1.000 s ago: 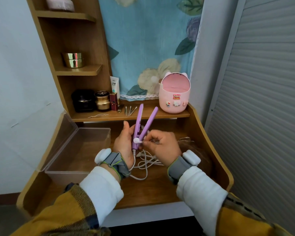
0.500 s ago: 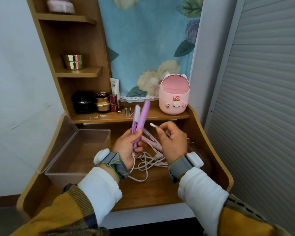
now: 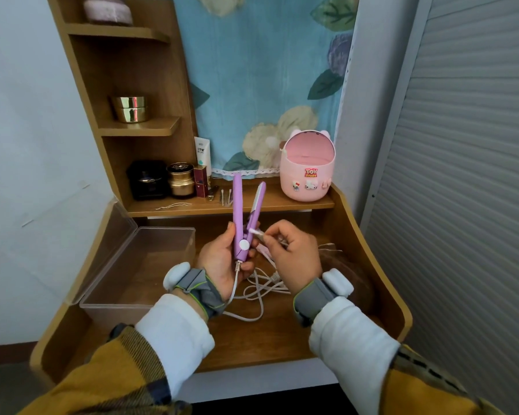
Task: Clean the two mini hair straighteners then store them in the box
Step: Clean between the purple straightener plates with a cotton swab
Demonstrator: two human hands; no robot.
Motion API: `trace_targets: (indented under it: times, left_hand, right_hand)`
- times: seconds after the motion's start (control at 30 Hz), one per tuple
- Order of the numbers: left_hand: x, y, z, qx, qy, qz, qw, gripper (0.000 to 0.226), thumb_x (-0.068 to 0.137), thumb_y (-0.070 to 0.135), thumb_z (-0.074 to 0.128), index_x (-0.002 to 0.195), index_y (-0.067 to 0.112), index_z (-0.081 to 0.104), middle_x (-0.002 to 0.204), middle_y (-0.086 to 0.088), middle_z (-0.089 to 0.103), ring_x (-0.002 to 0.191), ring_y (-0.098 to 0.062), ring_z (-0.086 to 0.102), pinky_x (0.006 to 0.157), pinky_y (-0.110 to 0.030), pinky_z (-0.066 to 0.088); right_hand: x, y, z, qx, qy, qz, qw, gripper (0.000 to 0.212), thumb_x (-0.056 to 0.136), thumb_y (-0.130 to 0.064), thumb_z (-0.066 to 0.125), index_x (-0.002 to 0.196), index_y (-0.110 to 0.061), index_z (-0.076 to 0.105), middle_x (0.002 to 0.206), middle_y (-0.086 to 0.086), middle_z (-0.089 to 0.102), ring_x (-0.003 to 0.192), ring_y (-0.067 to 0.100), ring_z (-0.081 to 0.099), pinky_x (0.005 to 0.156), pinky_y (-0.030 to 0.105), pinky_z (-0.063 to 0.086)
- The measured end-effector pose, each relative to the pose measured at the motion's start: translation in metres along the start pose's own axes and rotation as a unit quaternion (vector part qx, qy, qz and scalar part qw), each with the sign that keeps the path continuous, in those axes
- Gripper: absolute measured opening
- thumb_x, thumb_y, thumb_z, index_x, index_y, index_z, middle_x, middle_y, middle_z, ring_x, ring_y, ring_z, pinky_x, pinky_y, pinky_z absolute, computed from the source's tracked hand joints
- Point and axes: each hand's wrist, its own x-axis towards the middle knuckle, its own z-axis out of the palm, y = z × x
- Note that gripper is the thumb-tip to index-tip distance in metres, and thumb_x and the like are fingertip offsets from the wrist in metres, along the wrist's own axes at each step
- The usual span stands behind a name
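Note:
My left hand (image 3: 219,259) grips a purple mini hair straightener (image 3: 244,218) upright by its hinge end, its two arms spread in a V. My right hand (image 3: 294,253) pinches a cotton swab (image 3: 253,231) whose white tip sits between the arms near the hinge. A pink straightener (image 3: 264,253) lies on the desk behind my right hand, mostly hidden. White cords (image 3: 258,290) tangle on the desk below my hands. The clear plastic box (image 3: 117,307) stands open at the left, with nothing in it.
A pink desktop bin (image 3: 307,172) stands on the low shelf at the right. Jars, a tube and more cotton swabs (image 3: 226,196) sit on that shelf to the left. A grey slatted panel rises on the right. The desk has raised wooden sides.
The straightener's arms, pressed together half a second ago, are spread again. My right hand has brought the swab from the right back between the arms near the hinge.

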Motion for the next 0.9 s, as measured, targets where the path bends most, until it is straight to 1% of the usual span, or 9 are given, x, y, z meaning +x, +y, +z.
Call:
trace_targets:
  times: [0.17, 0.3, 0.43, 0.5, 0.57, 0.7, 0.8, 0.87, 0.9]
  left_hand:
    - [-0.003, 0.003, 0.003, -0.032, -0.002, -0.009, 0.999, 0.053, 0.098, 0.044, 0.032, 0.110, 0.002, 0.062, 0.067, -0.006, 0.050, 0.038, -0.008, 0.042, 0.031, -0.013, 0.029]
    - [-0.003, 0.001, 0.004, -0.047, -0.021, -0.015, 0.999, 0.055, 0.098, 0.045, 0.030, 0.107, 0.001, 0.062, 0.069, -0.005, 0.047, 0.044, -0.007, 0.040, 0.029, -0.014, 0.029]
    - [-0.003, 0.003, -0.001, -0.038, -0.026, -0.011, 0.999, 0.057, 0.097, 0.045, 0.031, 0.101, 0.002, 0.068, 0.067, -0.004, 0.045, 0.044, -0.007, 0.038, 0.030, -0.012, 0.027]
    - [-0.003, 0.003, -0.001, -0.002, -0.005, 0.006, 1.000, 0.056, 0.096, 0.044, 0.035, 0.085, 0.005, 0.074, 0.064, -0.004, 0.048, 0.045, -0.008, 0.037, 0.031, -0.012, 0.025]
    - [-0.002, 0.002, 0.001, 0.043, 0.026, 0.025, 0.998, 0.049, 0.095, 0.044, 0.040, 0.088, 0.005, 0.071, 0.062, -0.004, 0.049, 0.044, -0.009, 0.037, 0.031, -0.011, 0.025]
    - [-0.006, -0.002, 0.006, 0.144, 0.090, 0.075, 0.983, 0.047, 0.092, 0.050, 0.045, 0.087, 0.008, 0.064, 0.054, -0.004, 0.049, 0.040, -0.011, 0.036, 0.035, -0.014, 0.026]
    - [-0.015, -0.004, 0.012, 0.298, 0.123, 0.141, 0.936, 0.041, 0.095, 0.050, 0.037, 0.075, 0.022, 0.060, 0.060, -0.001, 0.049, 0.050, -0.013, 0.043, 0.047, -0.022, 0.035]
    - [-0.017, -0.007, 0.014, 0.346, 0.132, 0.188, 0.910, 0.039, 0.098, 0.046, 0.033, 0.072, 0.028, 0.056, 0.065, -0.001, 0.050, 0.058, -0.015, 0.045, 0.054, -0.025, 0.037]
    - [-0.016, -0.007, 0.013, 0.353, 0.126, 0.204, 0.904, 0.039, 0.098, 0.045, 0.032, 0.072, 0.029, 0.057, 0.064, -0.002, 0.049, 0.057, -0.016, 0.044, 0.054, -0.025, 0.036]
  right_hand:
    - [-0.007, -0.005, -0.003, 0.045, -0.118, -0.035, 0.991, 0.010, 0.081, -0.004, 0.066, 0.076, -0.013, 0.066, 0.067, -0.018, 0.056, 0.064, -0.006, 0.054, 0.061, 0.006, 0.039]
    - [-0.004, 0.002, 0.000, 0.021, -0.029, -0.005, 0.999, 0.007, 0.084, -0.011, 0.065, 0.077, -0.014, 0.066, 0.065, -0.013, 0.057, 0.062, 0.001, 0.053, 0.057, 0.010, 0.040]
    - [-0.002, 0.004, -0.003, 0.011, -0.051, -0.016, 0.998, 0.005, 0.080, -0.008, 0.068, 0.076, -0.012, 0.069, 0.063, -0.013, 0.056, 0.059, 0.000, 0.051, 0.058, 0.008, 0.038]
    - [-0.001, 0.002, -0.003, -0.002, -0.007, -0.025, 1.000, 0.005, 0.079, -0.010, 0.069, 0.078, -0.014, 0.072, 0.069, -0.011, 0.061, 0.062, -0.003, 0.054, 0.060, 0.006, 0.038]
    - [0.000, -0.002, -0.002, -0.010, 0.019, -0.040, 0.999, 0.005, 0.078, -0.010, 0.071, 0.079, -0.013, 0.074, 0.076, -0.003, 0.068, 0.065, 0.000, 0.056, 0.063, 0.003, 0.039]
    - [0.002, -0.007, -0.005, -0.113, -0.035, -0.108, 0.987, 0.006, 0.080, -0.015, 0.067, 0.081, -0.015, 0.073, 0.083, -0.001, 0.071, 0.075, 0.008, 0.061, 0.071, 0.017, 0.045]
    - [0.004, -0.022, -0.012, -0.260, -0.092, -0.183, 0.944, 0.014, 0.087, -0.019, 0.056, 0.088, -0.017, 0.069, 0.087, 0.000, 0.069, 0.082, 0.018, 0.063, 0.074, 0.028, 0.043]
    - [0.003, -0.030, -0.009, -0.333, -0.139, -0.144, 0.922, 0.017, 0.092, -0.022, 0.048, 0.097, -0.017, 0.064, 0.095, 0.000, 0.065, 0.088, 0.019, 0.060, 0.079, 0.031, 0.044]
    - [0.001, -0.032, -0.005, -0.320, -0.129, -0.098, 0.934, 0.015, 0.093, -0.023, 0.049, 0.097, -0.018, 0.062, 0.094, -0.001, 0.064, 0.086, 0.018, 0.059, 0.078, 0.031, 0.045]
